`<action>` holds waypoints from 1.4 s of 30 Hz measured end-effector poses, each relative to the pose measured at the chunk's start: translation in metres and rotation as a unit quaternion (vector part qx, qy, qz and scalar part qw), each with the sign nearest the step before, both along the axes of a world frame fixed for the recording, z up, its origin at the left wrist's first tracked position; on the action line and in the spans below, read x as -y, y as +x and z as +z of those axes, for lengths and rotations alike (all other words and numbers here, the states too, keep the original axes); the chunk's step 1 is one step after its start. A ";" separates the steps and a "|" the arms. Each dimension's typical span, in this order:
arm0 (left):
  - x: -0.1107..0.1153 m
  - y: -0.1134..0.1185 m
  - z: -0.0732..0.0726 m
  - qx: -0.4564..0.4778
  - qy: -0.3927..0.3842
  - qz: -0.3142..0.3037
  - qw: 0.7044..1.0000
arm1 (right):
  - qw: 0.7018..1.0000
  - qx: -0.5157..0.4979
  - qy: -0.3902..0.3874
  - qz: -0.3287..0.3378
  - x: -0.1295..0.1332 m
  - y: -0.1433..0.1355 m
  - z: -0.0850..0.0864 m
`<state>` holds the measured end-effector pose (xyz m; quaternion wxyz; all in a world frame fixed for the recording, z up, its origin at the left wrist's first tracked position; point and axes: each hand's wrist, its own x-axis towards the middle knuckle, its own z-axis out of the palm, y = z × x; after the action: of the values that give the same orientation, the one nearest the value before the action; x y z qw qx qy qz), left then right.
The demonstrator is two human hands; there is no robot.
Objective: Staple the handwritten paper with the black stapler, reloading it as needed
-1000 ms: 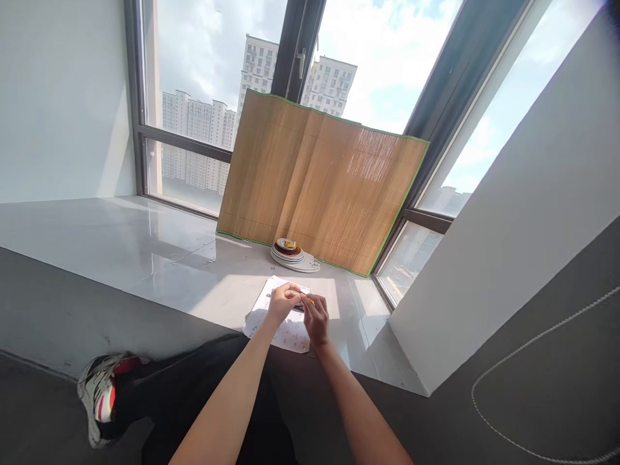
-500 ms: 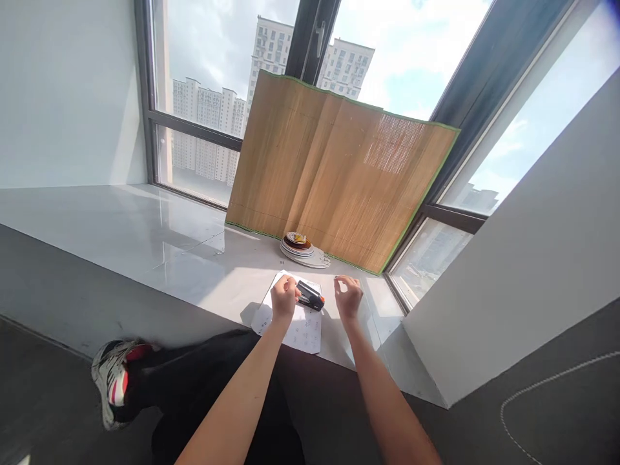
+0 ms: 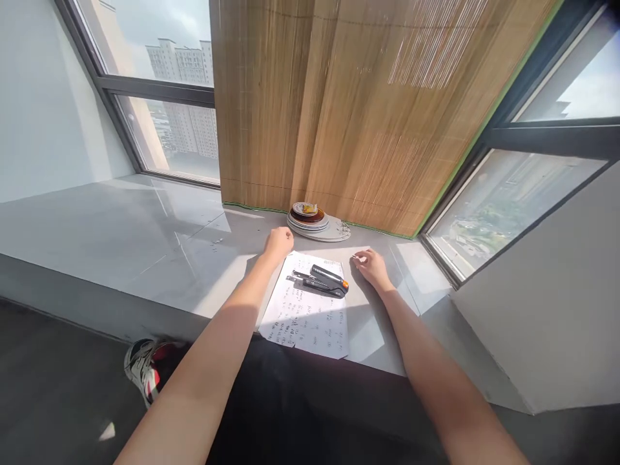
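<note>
black, orange-tipped stapler [image 3: 328, 276] seems mid-handling, needing inward reach; left hand [image 3: 279, 243], ten o'clock, curled; right hand [image 3: 371, 265], two o'clock, pinched; grip unclear.

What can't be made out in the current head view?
In the head view:
Writing on the paper: too small to read.
Left hand: curled, so its palm is hidden.
What, if anything, the right hand pinches: too small.
Yellow item atop the plates: too small.
</note>
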<state>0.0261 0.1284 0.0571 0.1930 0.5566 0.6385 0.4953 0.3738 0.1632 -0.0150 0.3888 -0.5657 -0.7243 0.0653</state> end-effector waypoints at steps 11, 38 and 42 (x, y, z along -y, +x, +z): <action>-0.046 -0.010 -0.064 0.060 0.020 -0.051 0.997 | 0.949 -0.066 -0.074 0.300 0.065 -0.050 0.042; 0.070 0.037 -0.022 -0.083 0.083 -0.207 0.971 | 0.938 0.033 -0.060 0.340 0.069 -0.065 0.041; 0.081 0.031 -0.023 -0.080 0.077 -0.208 0.972 | 0.940 0.027 -0.059 0.335 0.068 -0.064 0.040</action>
<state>0.0567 0.0473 0.0344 0.1966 0.7280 0.4823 0.4458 0.3096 0.0953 0.0246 0.2902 -0.3138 -0.8771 0.2189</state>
